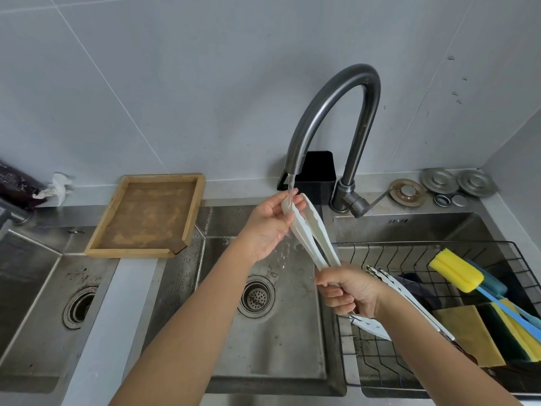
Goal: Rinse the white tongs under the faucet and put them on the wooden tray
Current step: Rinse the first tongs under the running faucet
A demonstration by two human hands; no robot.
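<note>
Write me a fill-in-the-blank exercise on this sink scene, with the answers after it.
1. Water from the faucet lands on the tongs near the ____ hand.
2. The right hand grips the tongs at their ____ end.
3. The wooden tray holds ____.
4. The yellow sponge brush lies in the wire ____.

Missing words: left; lower; nothing; basket

The white tongs slant over the middle sink basin, their two arms spread at the upper tips and joined lower right; one tip sits in the running stream from the dark curved faucet. The wooden tray lies flat, bare, well to the left.
</note>
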